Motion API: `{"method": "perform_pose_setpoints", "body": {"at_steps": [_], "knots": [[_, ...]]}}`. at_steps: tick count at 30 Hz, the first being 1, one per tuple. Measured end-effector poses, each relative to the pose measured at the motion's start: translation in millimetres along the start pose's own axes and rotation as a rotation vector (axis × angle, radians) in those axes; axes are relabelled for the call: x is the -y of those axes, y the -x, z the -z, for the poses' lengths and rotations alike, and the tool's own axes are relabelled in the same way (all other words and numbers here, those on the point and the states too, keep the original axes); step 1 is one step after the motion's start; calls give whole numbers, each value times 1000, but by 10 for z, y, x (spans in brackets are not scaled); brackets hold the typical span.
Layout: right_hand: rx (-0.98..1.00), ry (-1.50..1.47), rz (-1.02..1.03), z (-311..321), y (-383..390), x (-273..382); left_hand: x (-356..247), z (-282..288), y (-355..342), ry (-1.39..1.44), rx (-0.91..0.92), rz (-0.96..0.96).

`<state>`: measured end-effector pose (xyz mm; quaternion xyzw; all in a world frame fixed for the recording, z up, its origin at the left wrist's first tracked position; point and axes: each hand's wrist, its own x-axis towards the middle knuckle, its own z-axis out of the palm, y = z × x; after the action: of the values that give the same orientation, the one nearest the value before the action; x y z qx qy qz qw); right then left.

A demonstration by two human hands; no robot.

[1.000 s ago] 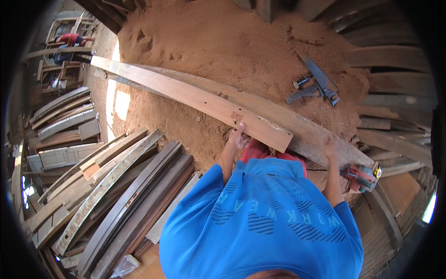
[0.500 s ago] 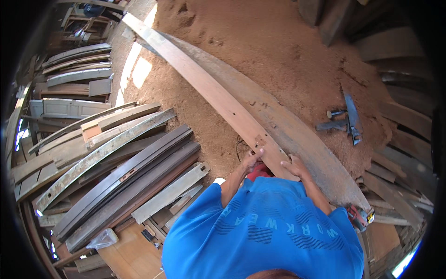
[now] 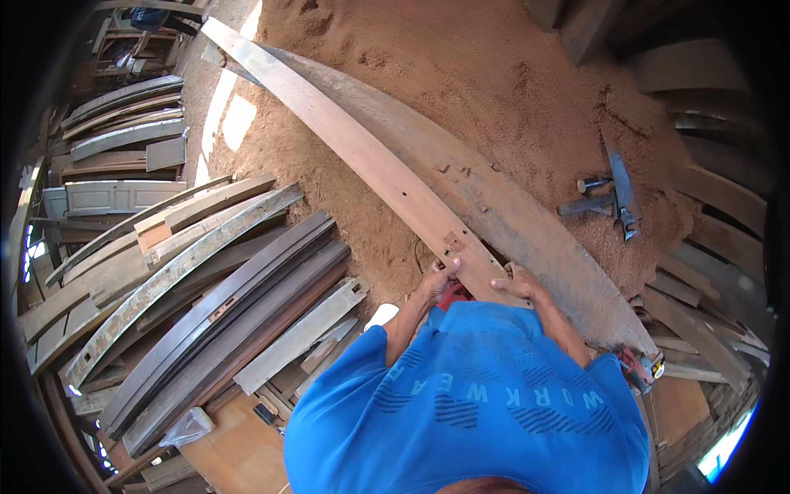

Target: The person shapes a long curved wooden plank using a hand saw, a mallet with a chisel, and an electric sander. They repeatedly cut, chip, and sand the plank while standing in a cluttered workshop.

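In the head view, a worker in a blue shirt (image 3: 465,391) grips the near end of a long wooden plank (image 3: 354,156), left hand (image 3: 439,282) and right hand (image 3: 520,285) curled around opposite edges. Already pierced with small holes, the plank runs alongside a wider weathered board (image 3: 527,226), no tool yet applied; a handsaw (image 3: 623,193) lies well apart on sawdust (image 3: 469,74).

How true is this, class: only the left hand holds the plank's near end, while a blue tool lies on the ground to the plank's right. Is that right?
No, not only the left hand: the head view shows the right hand holding the plank there too. The blue tool does lie on the ground to the plank's right.
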<state>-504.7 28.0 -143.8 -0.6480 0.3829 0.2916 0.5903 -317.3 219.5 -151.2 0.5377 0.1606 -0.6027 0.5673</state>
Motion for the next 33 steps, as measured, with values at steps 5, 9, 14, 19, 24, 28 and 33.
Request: {"method": "perform_pose_setpoints", "body": {"at_steps": [5,9,14,19,24,28,33], "knots": [[98,-226,8,197,87,79,-36,-81,-30,-3,92,-25],[-156,29,-31,415,221,216,-255,-350,-231,-345,38,53],[-561,514,-84,610,550,597,-348,-479,-665,-175,-51,-152],[-664,567,-105,477,551,531,-1096,-664,-833,-11,-171,-334],[-727,599,-61,444,507,443,-1357,-850,-1292,-217,-437,-561],[-684,613,-67,453,542,466,-1372,-984,-1335,-370,-579,-614],[-450,444,-36,590,597,347,-1398,-751,-933,-59,-148,-536]]}}
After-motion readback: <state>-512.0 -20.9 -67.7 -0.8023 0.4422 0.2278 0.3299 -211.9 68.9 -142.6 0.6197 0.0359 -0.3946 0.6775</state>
